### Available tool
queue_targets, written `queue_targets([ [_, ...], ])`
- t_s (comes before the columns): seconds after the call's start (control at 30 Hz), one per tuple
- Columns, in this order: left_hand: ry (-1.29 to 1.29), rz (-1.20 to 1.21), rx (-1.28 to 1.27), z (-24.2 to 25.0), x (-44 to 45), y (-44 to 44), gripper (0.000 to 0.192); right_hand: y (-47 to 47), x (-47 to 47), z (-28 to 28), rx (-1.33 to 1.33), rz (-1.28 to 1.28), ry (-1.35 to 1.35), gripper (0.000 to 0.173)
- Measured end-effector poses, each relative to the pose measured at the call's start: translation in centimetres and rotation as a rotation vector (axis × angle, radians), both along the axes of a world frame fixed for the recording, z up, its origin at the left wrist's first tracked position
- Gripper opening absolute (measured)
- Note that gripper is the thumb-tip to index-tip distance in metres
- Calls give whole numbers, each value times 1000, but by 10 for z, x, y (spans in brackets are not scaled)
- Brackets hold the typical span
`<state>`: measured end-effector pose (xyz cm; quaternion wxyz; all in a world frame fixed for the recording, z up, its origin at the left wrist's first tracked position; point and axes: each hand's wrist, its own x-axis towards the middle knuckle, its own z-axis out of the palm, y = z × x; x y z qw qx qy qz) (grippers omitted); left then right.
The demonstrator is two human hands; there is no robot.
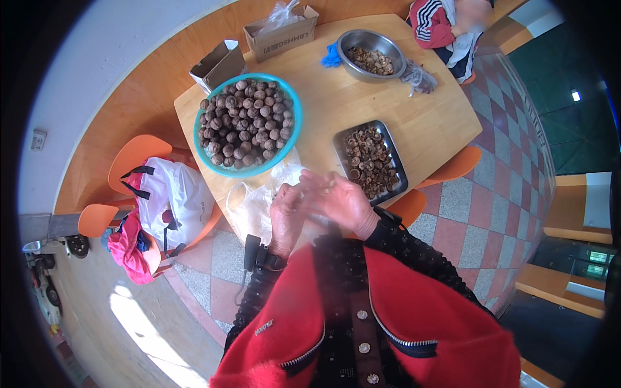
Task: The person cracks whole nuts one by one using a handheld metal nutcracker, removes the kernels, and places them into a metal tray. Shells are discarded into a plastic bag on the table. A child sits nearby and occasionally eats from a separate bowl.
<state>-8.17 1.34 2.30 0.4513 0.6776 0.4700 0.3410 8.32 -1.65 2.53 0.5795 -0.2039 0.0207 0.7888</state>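
Observation:
My right hand [347,201] is turned palm up, its fingers reaching towards my left hand. A small pale piece [330,185], perhaps walnut kernel, rests by its fingers. My left hand [287,213] is close beside it with curled fingers; blur hides whether it grips anything. Below both hands a crumpled clear plastic bag [252,206] lies at the table's near edge. Beyond my left hand is a turquoise plastic basin [297,114] heaped with whole walnuts [247,121]. Next to my right hand is a dark metal tray [343,157] of broken walnut shells [371,160].
Farther back on the wooden table [310,106] stand a steel bowl [349,65] of walnut pieces, a blue cloth [332,56] and two cardboard boxes [286,39] [220,65]. A person [436,29] sits at the far right. Orange chairs [138,155] flank the table, one bearing a white bag [174,194].

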Motion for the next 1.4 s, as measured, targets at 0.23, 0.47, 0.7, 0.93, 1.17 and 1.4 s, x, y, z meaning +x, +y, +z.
queue_targets([
  [0.23, 237, -145, 243, 16, 9, 10, 29, -2, 1, -14, -4, 41, 87, 32],
  [0.47, -148, 22, -72, 9, 19, 10, 14, 1, -1, -18, -5, -12, 133, 38],
  [0.7, 13, -92, 187, 10, 22, 3, 14, -4, 0, -10, 22, -26, 67, 46],
  [0.93, 105, -168, 212, 13, 27, 2, 14, -13, 5, -28, 79, -19, 175, 37],
  [1.17, 253, -203, 483, 14, 48, 4, 10, -16, 13, -38, -23, -10, 73, 33],
  [1.4, 84, -220, 458, 32, 69, 6, 12, -15, 33, -28, -87, -126, 91, 34],
])
